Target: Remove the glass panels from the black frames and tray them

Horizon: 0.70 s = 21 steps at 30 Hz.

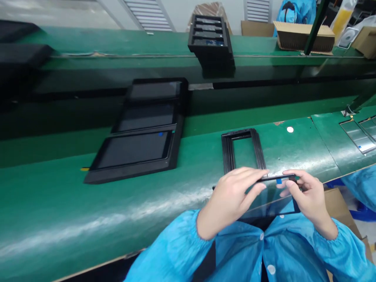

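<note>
Green bench (53,203) tops look smooth and shiny under the light. Near the bench edge, in front of the blue coat (182,243), two hands have a see-through pane (276,203) with a black rim. The right hand (310,196) pinches it near a top corner, thumb on the near side and fingers behind. The left hand (235,192) bends over the top edge, thumb lower than the fingers; I cannot tell if it squeezes. Between them is a blue tab (279,181). Just past the left hand sit black frames (227,152) in a pile, and further left a black tray (132,174) has dark screens (136,148).

The pane looks light and stiff, like glass, so it could crack if bent or dropped. Its flat face may be slippery and smudge easily. The rim seems the best place to hold, one hand at each end, gently.
</note>
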### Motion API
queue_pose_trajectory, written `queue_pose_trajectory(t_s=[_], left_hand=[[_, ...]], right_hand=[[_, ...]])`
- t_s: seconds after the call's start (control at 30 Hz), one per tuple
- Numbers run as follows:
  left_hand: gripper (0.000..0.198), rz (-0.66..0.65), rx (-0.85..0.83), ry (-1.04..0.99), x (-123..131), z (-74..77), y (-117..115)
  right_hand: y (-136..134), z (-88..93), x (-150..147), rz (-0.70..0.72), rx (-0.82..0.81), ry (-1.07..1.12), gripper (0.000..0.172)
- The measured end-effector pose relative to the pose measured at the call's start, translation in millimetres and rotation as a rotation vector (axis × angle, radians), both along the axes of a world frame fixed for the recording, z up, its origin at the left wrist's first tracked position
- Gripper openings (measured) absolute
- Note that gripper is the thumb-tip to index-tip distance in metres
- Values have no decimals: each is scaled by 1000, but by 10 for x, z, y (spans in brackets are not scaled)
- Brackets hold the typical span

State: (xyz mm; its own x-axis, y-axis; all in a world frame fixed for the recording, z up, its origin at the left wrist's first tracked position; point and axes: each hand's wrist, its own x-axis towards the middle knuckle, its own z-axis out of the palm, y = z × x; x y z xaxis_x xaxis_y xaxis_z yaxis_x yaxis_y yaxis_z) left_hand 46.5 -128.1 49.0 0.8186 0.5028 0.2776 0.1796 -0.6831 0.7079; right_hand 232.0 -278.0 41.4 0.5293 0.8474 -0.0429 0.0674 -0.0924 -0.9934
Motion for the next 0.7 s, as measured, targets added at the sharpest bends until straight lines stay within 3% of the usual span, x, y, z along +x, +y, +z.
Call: queue_pose_trajectory(t_s=[0.07, 0.23, 0.37, 0.53, 0.7], left_hand=[[31, -44, -60, 39, 49, -12, -18], [29, 45, -179, 16, 80, -33, -101], [37, 9, -502, 45, 68, 1, -141], [51, 193, -971, -104, -22, -39, -181], [60, 295, -1100, -190, -56, -66, -249]], right_hand=[[11, 0, -2, 26, -3, 3, 21], [107, 22, 89, 144, -37, 20, 21], [198, 37, 153, 340, -40, 118, 40], [213, -18, 191, 147, -38, 194, 46], [235, -71, 138, 61, -17, 187, 58]])
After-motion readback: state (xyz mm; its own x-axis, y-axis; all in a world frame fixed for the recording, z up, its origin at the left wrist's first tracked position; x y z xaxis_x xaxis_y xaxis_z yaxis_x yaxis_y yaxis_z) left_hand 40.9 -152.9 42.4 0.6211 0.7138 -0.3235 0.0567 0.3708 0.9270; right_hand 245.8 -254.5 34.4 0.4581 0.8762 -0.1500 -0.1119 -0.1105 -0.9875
